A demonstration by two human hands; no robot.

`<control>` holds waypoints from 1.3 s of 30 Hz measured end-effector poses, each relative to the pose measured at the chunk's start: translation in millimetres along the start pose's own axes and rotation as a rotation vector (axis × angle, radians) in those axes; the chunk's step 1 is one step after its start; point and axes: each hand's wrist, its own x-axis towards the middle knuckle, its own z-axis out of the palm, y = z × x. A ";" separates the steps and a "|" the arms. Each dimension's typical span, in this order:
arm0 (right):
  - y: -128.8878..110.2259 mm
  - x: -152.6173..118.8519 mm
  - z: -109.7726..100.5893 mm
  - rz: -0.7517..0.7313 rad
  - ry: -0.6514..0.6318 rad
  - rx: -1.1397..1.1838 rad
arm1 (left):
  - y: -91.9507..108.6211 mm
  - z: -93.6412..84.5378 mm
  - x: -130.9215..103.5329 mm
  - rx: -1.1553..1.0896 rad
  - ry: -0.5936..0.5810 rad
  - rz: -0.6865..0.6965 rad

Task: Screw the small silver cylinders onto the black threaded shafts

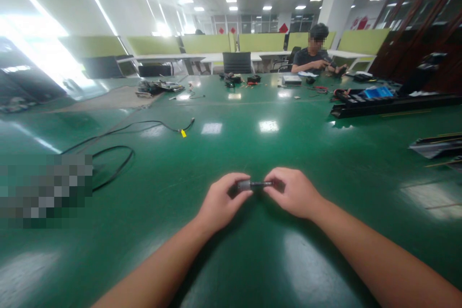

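My left hand [221, 202] pinches the thicker grey end of a slim rod [258, 184] between thumb and fingers, and my right hand [296, 192] pinches the thin dark end the same way, its tip partly hidden by my fingers. The rod lies roughly level between my two hands, near the middle of my view, above the glossy green table [231, 151]; what exactly it is, I cannot tell. Ahead and to my left, a black cable [151, 121] with a yellow tag [184, 133] lies curved on the table. To my right, well apart from my hands, sits a long black rail [390, 106] with a bright blue piece [378, 92] beside it. Near the far edge are a silver box [291, 80] and, farther left, a jumble of parts [159, 87]. Across from me sits a person [306, 60] in a dark shirt.
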 end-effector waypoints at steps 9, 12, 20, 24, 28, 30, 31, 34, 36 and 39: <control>2.1 -0.8 -0.7 -0.003 0.000 0.009 | -1.0 -0.4 0.2 -0.007 0.002 0.000; 3.8 -0.4 -1.0 -0.014 0.003 0.008 | -1.8 -0.2 0.5 -0.013 -0.001 -0.006; 8.1 0.4 -2.0 -0.045 0.010 0.025 | -2.6 -0.8 0.4 -0.022 -0.009 -0.035; 7.9 0.5 -2.2 -0.048 0.014 0.028 | -3.0 -1.3 0.0 -0.027 -0.010 -0.038; 7.0 0.5 -2.3 -0.043 0.012 0.018 | -3.6 -1.3 -0.1 -0.029 -0.009 -0.036; 6.9 0.2 -2.4 -0.039 0.013 0.017 | -3.8 -1.3 0.2 -0.026 -0.010 -0.038; 7.0 0.1 -2.4 -0.039 0.013 0.018 | -3.9 -1.3 0.3 -0.026 -0.011 -0.038; 7.4 0.0 -2.3 -0.039 0.012 0.022 | -4.4 -1.2 0.7 -0.030 -0.009 -0.034; 7.7 0.2 -2.3 -0.039 0.014 0.022 | -4.8 -1.1 0.7 -0.028 -0.009 -0.034; 7.8 0.6 -2.6 -0.034 0.018 0.019 | -4.9 -1.1 0.2 -0.018 -0.008 -0.034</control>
